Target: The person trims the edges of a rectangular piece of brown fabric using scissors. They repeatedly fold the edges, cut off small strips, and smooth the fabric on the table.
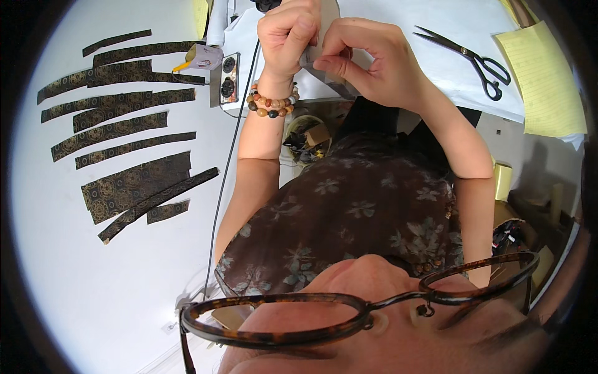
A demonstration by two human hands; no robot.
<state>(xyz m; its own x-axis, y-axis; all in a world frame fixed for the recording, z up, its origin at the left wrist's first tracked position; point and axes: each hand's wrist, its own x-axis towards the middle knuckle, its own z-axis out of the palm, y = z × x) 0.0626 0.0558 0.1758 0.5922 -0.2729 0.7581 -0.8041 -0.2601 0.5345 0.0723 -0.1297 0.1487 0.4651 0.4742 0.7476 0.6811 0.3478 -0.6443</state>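
At the top middle, my left hand (288, 37) is closed with the thumb pressed on the fingers, a bead bracelet at its wrist. Just to its right, my right hand (383, 62) pinches with thumb and forefinger. Between them is a thin, greyish, sheet-like piece (336, 82) that both hands grip; its material is hard to make out, and the fingers hide part of it. Black scissors (464, 51) lie to the right of my right hand on the white table (436, 81), blades toward the hands.
Several dark patterned fabric strips (137, 187) lie on the white surface at left. Near them are a small printed cup (204, 57) with something yellow, a socket panel (229, 78) and a black cable (235, 149). Yellow paper (545, 81) hangs at right. A bin (293, 140) stands below the table.
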